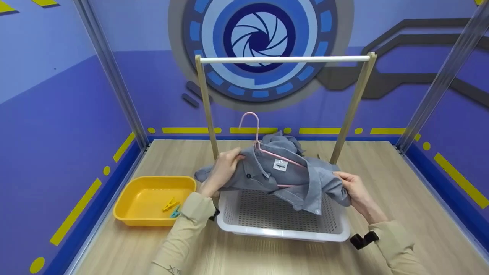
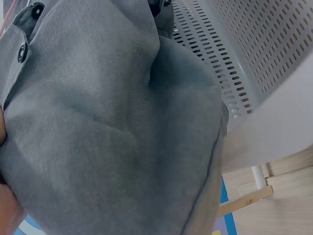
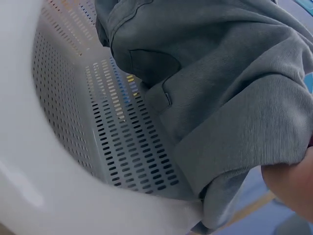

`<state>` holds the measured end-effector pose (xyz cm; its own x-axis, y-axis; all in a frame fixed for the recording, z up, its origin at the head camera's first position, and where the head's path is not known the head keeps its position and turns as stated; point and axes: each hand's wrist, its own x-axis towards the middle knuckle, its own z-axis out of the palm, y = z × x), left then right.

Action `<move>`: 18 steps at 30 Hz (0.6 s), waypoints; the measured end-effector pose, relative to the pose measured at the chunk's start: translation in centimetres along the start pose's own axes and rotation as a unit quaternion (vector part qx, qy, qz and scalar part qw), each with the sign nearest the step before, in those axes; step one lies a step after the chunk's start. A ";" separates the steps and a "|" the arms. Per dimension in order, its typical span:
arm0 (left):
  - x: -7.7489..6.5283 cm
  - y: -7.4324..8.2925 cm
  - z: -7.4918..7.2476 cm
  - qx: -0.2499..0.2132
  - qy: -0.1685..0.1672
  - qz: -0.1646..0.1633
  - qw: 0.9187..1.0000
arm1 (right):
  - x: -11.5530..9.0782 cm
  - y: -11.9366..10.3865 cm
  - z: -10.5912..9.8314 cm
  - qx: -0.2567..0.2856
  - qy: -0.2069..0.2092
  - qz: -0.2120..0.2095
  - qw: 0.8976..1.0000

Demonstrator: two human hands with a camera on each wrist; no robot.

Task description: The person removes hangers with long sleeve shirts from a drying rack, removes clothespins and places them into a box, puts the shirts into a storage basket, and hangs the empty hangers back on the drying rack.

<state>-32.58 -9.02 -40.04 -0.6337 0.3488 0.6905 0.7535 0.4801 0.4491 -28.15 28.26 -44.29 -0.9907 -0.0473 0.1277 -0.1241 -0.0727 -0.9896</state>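
A grey button-up shirt [image 1: 263, 172] is stretched between my two hands over a white perforated basket [image 1: 282, 233]. My left hand [image 1: 223, 168] pinches the cloth near the collar, by the neck of a pink hanger [image 1: 256, 131]. The hanger's hook stands up above the collar, and its bar shows inside the open neckline below a white label [image 1: 280, 165]. On the other side, my right hand [image 1: 355, 189] grips the shirt at its shoulder. Grey cloth [image 2: 112, 122] fills most of the left wrist view, hiding most of that hand.
Behind the shirt stands a rack with wooden legs [image 1: 353, 110] and a white top rail [image 1: 284, 59]. To the left lies a yellow tray [image 1: 137, 191] holding a yellow clothespin [image 1: 170, 204] and a teal clothespin [image 1: 175, 211]. Blue panels enclose the wooden table [image 1: 405, 179].
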 end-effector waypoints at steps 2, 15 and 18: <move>0.1 0.1 0.0 0.001 0.004 0.002 1.000 | 0.0 -0.3 -0.2 0.004 0.001 0.009 1.000; 0.5 0.5 0.2 0.043 0.021 0.012 0.999 | -0.4 -2.3 -1.4 -0.026 -0.014 -0.043 0.999; 0.6 0.7 0.2 0.048 0.021 0.003 0.999 | -0.6 -2.9 -1.2 -0.069 0.004 -0.079 0.994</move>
<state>-32.47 -8.30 -39.47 -0.6198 0.3194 0.7168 0.7361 0.5532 0.3900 -27.23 29.71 -41.61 -0.9586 -0.0373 0.2824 -0.2843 0.0596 -0.9569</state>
